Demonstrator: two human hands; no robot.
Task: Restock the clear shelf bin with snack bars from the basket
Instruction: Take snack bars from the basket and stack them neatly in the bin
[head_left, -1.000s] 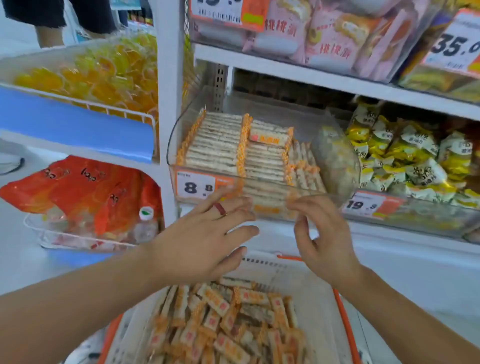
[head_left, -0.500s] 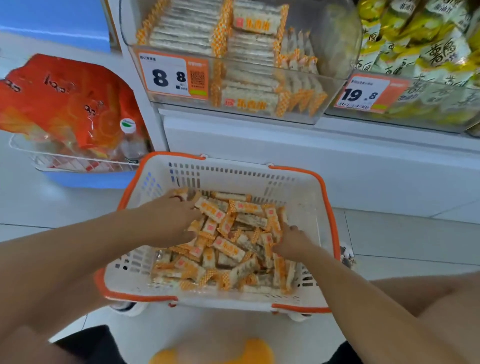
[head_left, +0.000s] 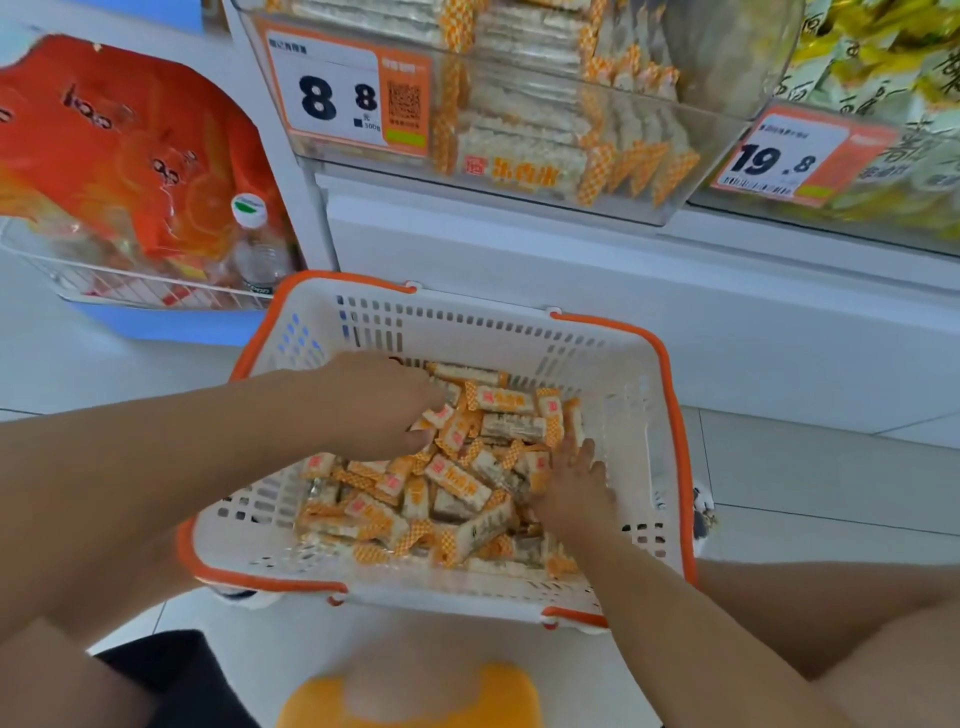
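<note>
Your left hand (head_left: 384, 405) grasped snack bars (head_left: 457, 483); right hand (head_left: 571, 483) lay released. Slick wrappers beneath could slip back into the basket (head_left: 670, 415).

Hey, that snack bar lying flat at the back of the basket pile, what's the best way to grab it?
Pinch the snack bar across its long sides at the middle, coming straight down from above. It lies flat on top of the pile with both long edges exposed, and the basket wall behind blocks a sideways approach.
</note>
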